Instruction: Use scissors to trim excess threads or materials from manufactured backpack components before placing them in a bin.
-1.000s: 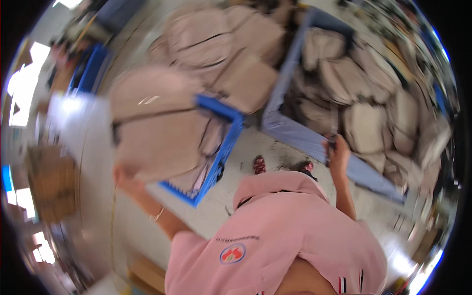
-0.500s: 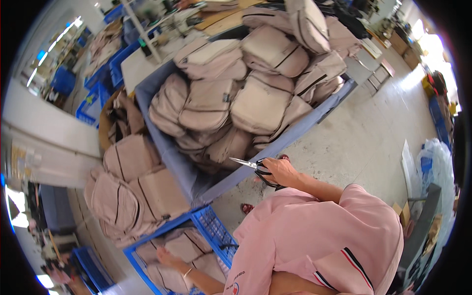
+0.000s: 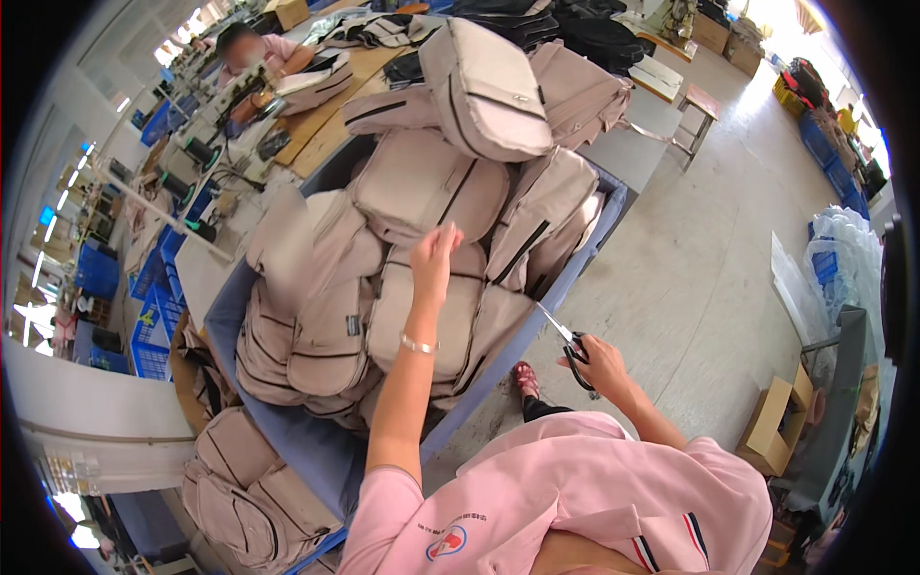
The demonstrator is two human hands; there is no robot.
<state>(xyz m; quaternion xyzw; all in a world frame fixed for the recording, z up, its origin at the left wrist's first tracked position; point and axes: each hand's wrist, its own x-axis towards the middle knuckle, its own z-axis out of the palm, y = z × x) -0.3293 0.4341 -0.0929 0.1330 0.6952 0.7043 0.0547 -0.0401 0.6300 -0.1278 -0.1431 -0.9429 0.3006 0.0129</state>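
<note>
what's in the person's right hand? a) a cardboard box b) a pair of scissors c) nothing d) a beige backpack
b: the right hand is closed around the dark handles of a pair of scissors, blades pointing up toward the blue bin, while the left hand reaches onto a beige backpack in the pile.

shirt: pink polo shirt [image 3: 575,498], short sleeves, round chest emblem, striped hem trim
left wrist: thin bracelet [image 3: 418,344]
</note>
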